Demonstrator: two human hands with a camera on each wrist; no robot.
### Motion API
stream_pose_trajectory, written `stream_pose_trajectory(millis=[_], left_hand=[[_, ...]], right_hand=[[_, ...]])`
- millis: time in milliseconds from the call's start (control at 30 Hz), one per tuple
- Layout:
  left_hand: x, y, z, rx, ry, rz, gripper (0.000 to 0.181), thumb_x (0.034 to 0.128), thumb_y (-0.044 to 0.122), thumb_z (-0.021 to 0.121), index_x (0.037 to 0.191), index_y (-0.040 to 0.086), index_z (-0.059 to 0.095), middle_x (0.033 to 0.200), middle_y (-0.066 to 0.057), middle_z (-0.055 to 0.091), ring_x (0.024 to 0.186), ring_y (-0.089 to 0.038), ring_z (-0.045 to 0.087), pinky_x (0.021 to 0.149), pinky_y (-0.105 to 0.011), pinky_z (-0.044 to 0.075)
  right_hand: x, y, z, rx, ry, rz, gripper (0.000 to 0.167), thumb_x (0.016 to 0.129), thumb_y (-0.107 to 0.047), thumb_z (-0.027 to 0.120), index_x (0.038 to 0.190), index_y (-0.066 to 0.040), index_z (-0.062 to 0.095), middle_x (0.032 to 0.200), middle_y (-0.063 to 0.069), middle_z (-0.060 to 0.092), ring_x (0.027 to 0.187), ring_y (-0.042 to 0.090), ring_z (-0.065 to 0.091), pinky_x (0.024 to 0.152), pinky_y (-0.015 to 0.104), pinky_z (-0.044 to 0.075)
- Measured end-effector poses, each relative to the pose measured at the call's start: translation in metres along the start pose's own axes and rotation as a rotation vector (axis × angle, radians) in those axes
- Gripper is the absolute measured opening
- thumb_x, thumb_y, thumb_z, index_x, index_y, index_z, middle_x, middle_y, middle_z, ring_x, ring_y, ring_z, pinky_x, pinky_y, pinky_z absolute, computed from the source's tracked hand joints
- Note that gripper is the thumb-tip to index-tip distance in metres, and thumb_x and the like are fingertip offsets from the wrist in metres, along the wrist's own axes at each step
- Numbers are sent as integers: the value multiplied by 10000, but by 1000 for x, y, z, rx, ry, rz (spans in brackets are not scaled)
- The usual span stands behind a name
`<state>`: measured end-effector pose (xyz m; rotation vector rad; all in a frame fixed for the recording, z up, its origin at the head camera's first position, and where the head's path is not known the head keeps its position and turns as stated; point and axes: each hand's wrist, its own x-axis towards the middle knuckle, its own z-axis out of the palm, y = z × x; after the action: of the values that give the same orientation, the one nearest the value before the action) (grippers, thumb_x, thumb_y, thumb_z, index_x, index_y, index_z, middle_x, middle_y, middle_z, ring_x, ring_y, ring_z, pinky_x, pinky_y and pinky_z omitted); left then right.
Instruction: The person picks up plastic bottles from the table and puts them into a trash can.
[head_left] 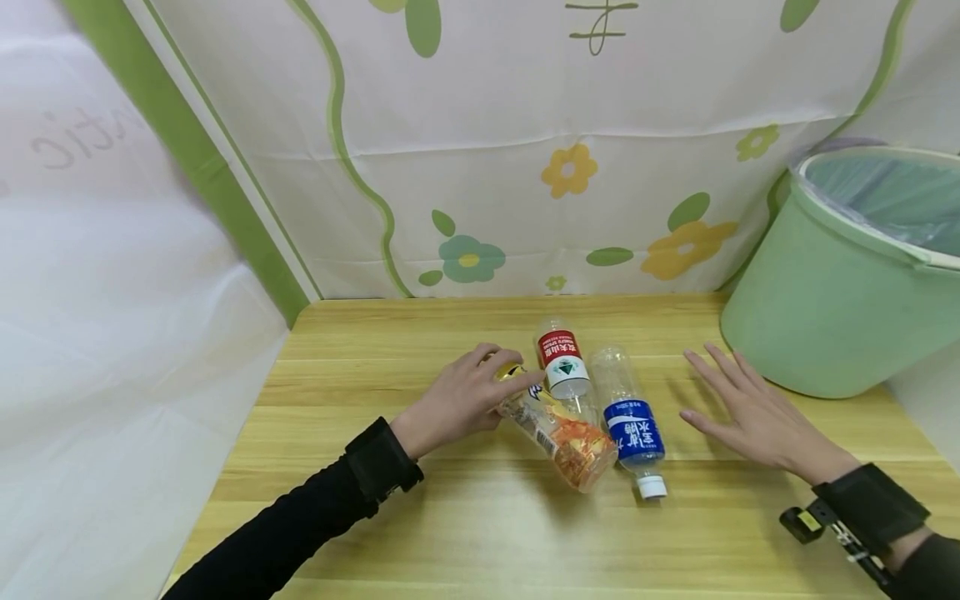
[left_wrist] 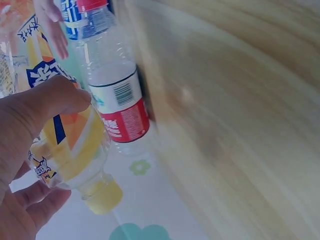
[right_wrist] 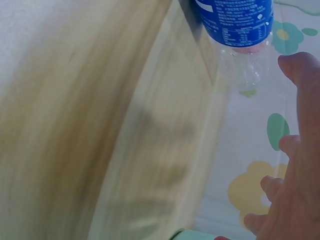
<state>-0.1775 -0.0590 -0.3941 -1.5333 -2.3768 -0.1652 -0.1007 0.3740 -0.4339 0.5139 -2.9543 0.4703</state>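
Observation:
In the head view my left hand (head_left: pixel 463 398) grips an orange-and-yellow labelled bottle (head_left: pixel 558 433) near its yellow cap, the bottle tilted with its base toward the lower right. The left wrist view shows my thumb across its label, the yellow cap (left_wrist: pixel 103 196) pointing down. Just beyond it lies a red-and-white labelled bottle (head_left: pixel 561 360). To the right, a blue-labelled bottle (head_left: pixel 633 429) lies with its white cap (head_left: pixel 652 487) toward me. My right hand (head_left: pixel 761 417) is spread with extended fingers, right of the blue-labelled bottle and not touching it.
A light green bin (head_left: pixel 832 292) with a clear liner (head_left: pixel 892 192) stands at the right rear of the wooden table (head_left: pixel 360 517). Behind the table hangs a white cloth (head_left: pixel 480 100) with flower prints; another white sheet (head_left: pixel 112 333) hangs at the left.

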Motion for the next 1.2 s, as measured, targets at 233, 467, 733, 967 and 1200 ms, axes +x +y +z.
stream_pose_trajectory(millis=[233,467,733,967,1200], left_hand=[[3,-1,-7,33,19,-22,873,726,274,941,1490,212,522,1330,-121,539,1168,-316,521,911,-400,522],[3,-5,-10,24,47,-45,813,755,242,917,1468,201,526,1317,-126,555,1137,-308,529,880,-387,529],[8,-6,-14,16,46,-112,812,780,277,910,1479,207,503,1306,-124,565,1134,-308,527,861,-382,532],[19,-4,-16,28,37,-155,762,782,325,912,1426,193,527,1247,-133,589,1082,-307,537,842,-366,519],[34,-1,-12,66,17,-198,763,771,352,916,1410,215,524,1239,-131,597,1058,-308,548,793,-363,535]], right_hand=[[2,2,-6,0,17,-15,884,966,-408,696,1649,-175,185,1658,237,83,1495,469,23,1160,658,87],[3,0,-14,1,-5,17,876,979,-418,675,1652,-189,164,1669,209,45,1468,534,16,1076,767,139],[4,-1,-22,-8,-6,36,897,968,-424,686,1656,-218,148,1677,180,47,1447,577,47,974,830,208],[6,-5,-31,-24,9,27,913,961,-415,699,1657,-225,139,1679,171,53,1449,572,58,903,862,232],[9,-10,-39,-13,38,-2,932,943,-406,720,1656,-227,147,1679,168,44,1460,551,34,956,845,202]])
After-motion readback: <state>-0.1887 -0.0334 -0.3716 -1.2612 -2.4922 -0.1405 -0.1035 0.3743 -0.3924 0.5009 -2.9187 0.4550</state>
